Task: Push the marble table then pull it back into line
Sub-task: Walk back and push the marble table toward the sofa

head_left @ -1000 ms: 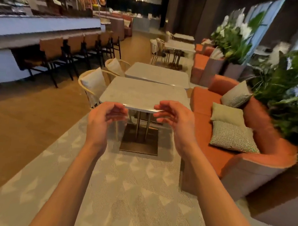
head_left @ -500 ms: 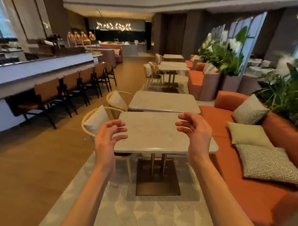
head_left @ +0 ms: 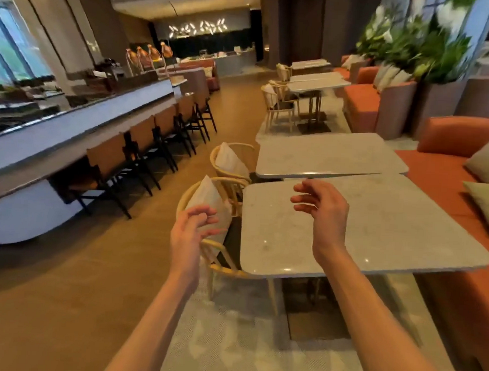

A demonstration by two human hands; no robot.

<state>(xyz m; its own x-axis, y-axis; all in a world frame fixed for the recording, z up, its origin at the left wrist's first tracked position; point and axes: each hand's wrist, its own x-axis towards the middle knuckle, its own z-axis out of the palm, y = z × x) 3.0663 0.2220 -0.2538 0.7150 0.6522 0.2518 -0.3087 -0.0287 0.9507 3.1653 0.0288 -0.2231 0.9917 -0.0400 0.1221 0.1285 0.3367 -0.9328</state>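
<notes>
The pale grey marble table with rounded corners (head_left: 376, 230) stands on a dark square pedestal base (head_left: 313, 317), its right side close against the orange upholstered sofa (head_left: 434, 171) and its far edge just beside a second grey marble table (head_left: 328, 154), the two tops out of parallel. The left hand (head_left: 192, 233) hangs in the air off the tabletop's left edge, fingers loosely curled and holding nothing, in front of a cane-backed wooden chair with a white cushion (head_left: 209, 200). The right hand (head_left: 324, 214) hovers above the tabletop near its left edge, half open, also empty; whether it touches the marble cannot be told.

The risks seem to be these: a push away from the person would likely knock the far edge into the second table; a one-handed or off-centre push could twist the top on its single pedestal; the base may drag or catch on the patterned grey rug (head_left: 231, 339); and the chair tucked at the left edge could be bumped.
</notes>
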